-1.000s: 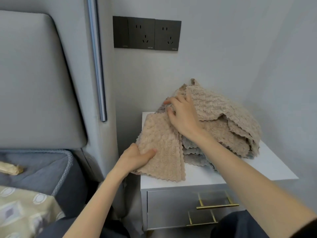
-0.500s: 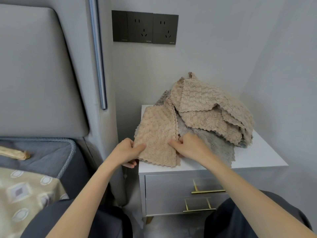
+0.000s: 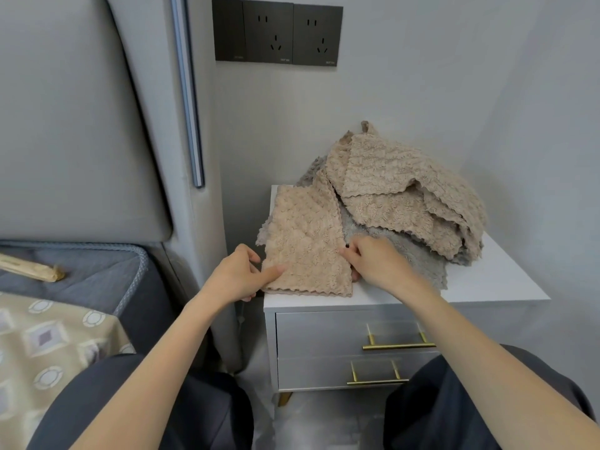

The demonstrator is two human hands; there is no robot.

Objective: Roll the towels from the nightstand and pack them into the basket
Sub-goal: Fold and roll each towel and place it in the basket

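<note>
Dark-trousered knees [image 3: 201,414] sit nearest, either side of the nightstand [image 3: 324,336] drawers. The left hand [image 3: 238,276] pinches the beige towel [image 3: 305,241] at its 7 o'clock corner, thumb on top. The right hand [image 3: 378,264] grips the same towel's edge at 4 o'clock, fingers curled. The towel lies spread on the front left of the tabletop [image 3: 487,284]. At its 1 o'clock, touching it, a towel pile [image 3: 406,196] is heaped, beige over grey. The bed [image 3: 81,274] lies at 9 o'clock, and dark wall sockets [image 3: 276,30] are at 12 o'clock.
</note>
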